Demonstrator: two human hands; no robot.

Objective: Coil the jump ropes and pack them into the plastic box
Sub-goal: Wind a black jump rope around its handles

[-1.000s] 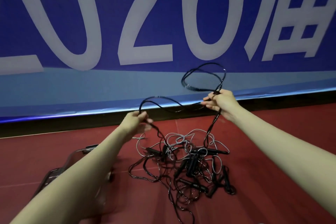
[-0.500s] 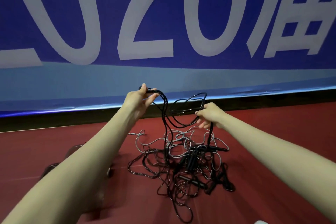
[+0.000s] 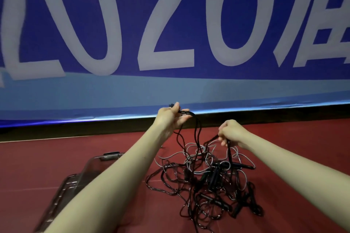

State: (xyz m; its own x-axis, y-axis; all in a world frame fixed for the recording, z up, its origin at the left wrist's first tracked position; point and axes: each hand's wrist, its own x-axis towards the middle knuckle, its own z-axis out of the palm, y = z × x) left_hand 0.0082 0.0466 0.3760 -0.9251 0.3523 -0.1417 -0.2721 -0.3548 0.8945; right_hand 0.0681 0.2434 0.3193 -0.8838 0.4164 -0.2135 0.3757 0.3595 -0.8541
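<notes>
Lying in a loose tangle on the dark red floor (image 3: 284, 157) is a heap of thin jump ropes (image 3: 208, 181), most of them glossy black cord and a few pale grey. Short black cylindrical handles (image 3: 244, 166) are seen scattered through the heap, some flat on the floor and some half buried under loops. The cords are crossed over one another in many irregular loops, and no neat coil is seen within the heap.

One black jump rope (image 3: 198, 134) is lifted partly clear of the heap. Several of its strands are gathered side by side and gripped in the left hand (image 3: 171, 117), whose fingers and thumb are closed round the bundle; a short dark end is seen poking out behind the hand. From that hand the strands are draped downward into the tangle. Lower and just to the right, another stretch of black cord is clasped in the right hand (image 3: 230, 133), its fingers curled tightly round it, and that cord is also led down into the heap.

A clear plastic box (image 3: 91, 168) with a dark latch on its near rim is set on the floor to the left of the heap, partly hidden by the left forearm. Behind everything, a large blue banner (image 3: 170, 91) with pale numerals is hung along the wall.
</notes>
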